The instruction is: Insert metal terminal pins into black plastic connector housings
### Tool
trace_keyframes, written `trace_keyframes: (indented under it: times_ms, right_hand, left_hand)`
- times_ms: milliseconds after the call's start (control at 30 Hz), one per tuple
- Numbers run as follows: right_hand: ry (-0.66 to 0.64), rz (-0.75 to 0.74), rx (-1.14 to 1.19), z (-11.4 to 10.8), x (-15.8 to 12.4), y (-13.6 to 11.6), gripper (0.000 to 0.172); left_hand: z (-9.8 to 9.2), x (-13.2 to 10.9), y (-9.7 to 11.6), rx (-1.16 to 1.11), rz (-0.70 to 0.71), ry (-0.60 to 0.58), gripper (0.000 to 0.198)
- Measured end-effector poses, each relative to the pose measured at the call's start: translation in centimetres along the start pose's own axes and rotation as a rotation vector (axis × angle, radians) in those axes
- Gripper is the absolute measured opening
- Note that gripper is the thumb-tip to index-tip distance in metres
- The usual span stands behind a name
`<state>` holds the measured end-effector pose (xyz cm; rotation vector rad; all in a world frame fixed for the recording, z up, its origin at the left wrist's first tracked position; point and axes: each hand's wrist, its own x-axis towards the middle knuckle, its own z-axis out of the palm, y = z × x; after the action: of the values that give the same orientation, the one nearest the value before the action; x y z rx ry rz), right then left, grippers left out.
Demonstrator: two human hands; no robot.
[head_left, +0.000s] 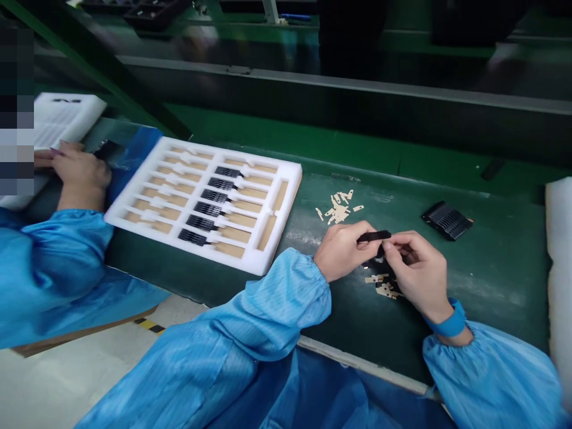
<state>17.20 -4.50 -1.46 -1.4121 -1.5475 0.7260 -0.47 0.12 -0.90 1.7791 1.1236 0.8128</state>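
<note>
The black strip [373,236] is held above the desk [496,298], between the two hands. The left hand's [346,247] fingers are clamped on it; the right hand's [416,271] fingers pinch at its right end — whether a small piece is caught there too, I cannot tell. If either pinch is uneven, the strip could twist or slip out. Beige tabs [388,290] lie loose just below the right hand, so a low wrist could scatter them or press one out of shape. Another loose pile [340,213] sits beyond the left hand, at similar risk from a careless reach. The left sleeve [286,304] runs near the white tray's [252,263] corner — a swing of the elbow could nudge the tray and unseat its black parts [199,222].
</note>
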Motion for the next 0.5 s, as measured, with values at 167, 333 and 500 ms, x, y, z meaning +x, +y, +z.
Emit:
trace_keyframes:
  times_ms: [167,333,500]
  right_hand:
    - [0.001,-0.041,-0.054,-0.1,0.1,-0.5,0.006]
    - [-0.027,-0.068,-0.081,-0.1,0.2,-0.5,0.008]
    - [0.045,0.062,0.040,-0.1,0.2,0.1,0.008]
  left_hand:
    - [-0.3,0.1,0.4,0.005,-0.034,-0.039,0.018]
    - [0.0,0.1,0.5,0.024,-0.080,-0.017,0.013]
    - [-1.3,1.0,0.0,0.131,-0.121,0.215,0.016]
